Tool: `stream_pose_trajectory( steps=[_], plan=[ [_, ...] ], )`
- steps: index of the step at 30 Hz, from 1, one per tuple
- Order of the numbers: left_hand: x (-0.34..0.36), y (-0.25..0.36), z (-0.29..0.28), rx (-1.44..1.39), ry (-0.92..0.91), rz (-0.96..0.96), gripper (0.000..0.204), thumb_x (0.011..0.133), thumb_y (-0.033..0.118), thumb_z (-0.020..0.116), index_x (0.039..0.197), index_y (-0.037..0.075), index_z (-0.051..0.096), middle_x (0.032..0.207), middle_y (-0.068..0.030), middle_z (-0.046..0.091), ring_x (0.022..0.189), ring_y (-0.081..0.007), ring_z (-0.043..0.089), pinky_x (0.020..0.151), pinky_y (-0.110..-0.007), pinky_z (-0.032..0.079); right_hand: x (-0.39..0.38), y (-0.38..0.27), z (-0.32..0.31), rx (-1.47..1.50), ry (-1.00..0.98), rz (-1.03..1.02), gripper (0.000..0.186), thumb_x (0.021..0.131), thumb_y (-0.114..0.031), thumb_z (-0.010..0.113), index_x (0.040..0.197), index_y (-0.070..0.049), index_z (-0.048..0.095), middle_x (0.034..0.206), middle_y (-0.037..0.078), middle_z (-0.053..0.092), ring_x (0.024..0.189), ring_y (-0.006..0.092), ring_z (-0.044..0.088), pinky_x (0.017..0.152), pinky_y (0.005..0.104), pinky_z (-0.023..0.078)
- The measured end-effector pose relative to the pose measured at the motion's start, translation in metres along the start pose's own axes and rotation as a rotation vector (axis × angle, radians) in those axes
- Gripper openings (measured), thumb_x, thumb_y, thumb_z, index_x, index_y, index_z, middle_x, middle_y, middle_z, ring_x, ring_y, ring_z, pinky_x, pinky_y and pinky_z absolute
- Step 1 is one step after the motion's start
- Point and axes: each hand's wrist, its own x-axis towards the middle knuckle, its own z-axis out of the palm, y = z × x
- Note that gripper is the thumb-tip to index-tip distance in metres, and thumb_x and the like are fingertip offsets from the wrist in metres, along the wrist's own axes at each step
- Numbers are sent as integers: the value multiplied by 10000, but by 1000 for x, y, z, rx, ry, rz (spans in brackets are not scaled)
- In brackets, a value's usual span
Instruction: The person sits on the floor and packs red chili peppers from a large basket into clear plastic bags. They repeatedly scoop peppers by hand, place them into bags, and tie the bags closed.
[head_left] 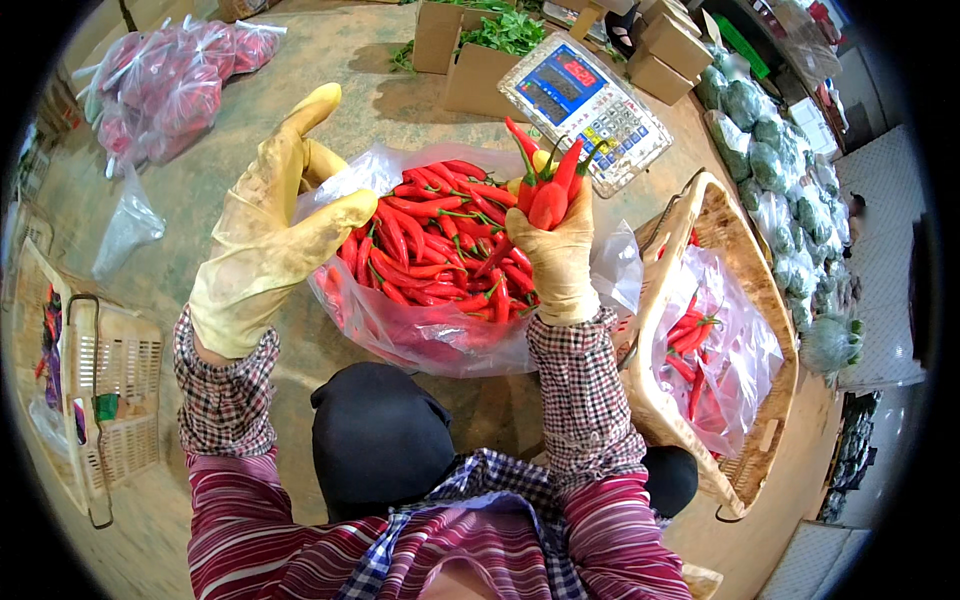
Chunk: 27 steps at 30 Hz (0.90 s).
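Note:
My left hand (275, 205) in a pale yellow rubber glove is open, fingers apart, at the left rim of a clear plastic bag (420, 345) heaped with red chili peppers (425, 235). Gloved too, my right hand (550, 250) is closed on a bunch of red chili peppers (548, 200) with green stems, held upright over the bag's right side. A white digital scale (605, 130) lies just beyond that hand. To the right, a tan plastic basket (780, 440) has a pink-tinted bag (740, 370) inside with a few more peppers.
Bagged red produce (175, 90) and an empty-looking bag (130, 225) lie upper left; a basket (130, 390) stands left. Cardboard boxes (485, 90) with greens are beyond, bagged green vegetables (780, 200) along the right. A person (856, 205) is at far right. A dark rounded object (375, 450) is below.

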Motion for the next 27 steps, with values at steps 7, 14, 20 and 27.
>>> stream_pose_trajectory(
  steps=[7,14,20,27],
  plan=[
    [4,9,18,16,-11,-6,660,744,130,666,1315,64,342,763,19,457,668,-81,428,641,-219,378,29,-92,-30,225,2,-7,350,660,-117,634,971,-39,495,782,39,578,695,137,550,595,272,455],
    [-2,-44,-3,5,93,-266,392,807,84,613,1150,-25,459,1054,-52,530,953,-128,498,811,-236,402,15,-208,-213,-299,87,-246,287,742,-108,606,1000,-2,540,830,78,603,688,176,593,556,265,499],
    [5,-55,21,-90,165,-177,447,791,57,626,1184,-19,427,1139,-64,481,1030,-117,460,858,-228,380,-73,-125,-314,-721,280,-89,567,682,59,605,1199,-65,411,1093,52,533,937,148,544,791,272,455],
    [2,-27,5,74,-1,-231,464,775,33,626,1189,-24,425,1159,-73,467,1086,-141,434,900,-252,357,-34,-112,-245,-398,193,61,563,672,43,592,1201,-64,431,1028,31,566,890,117,519,765,267,441]
  ],
)
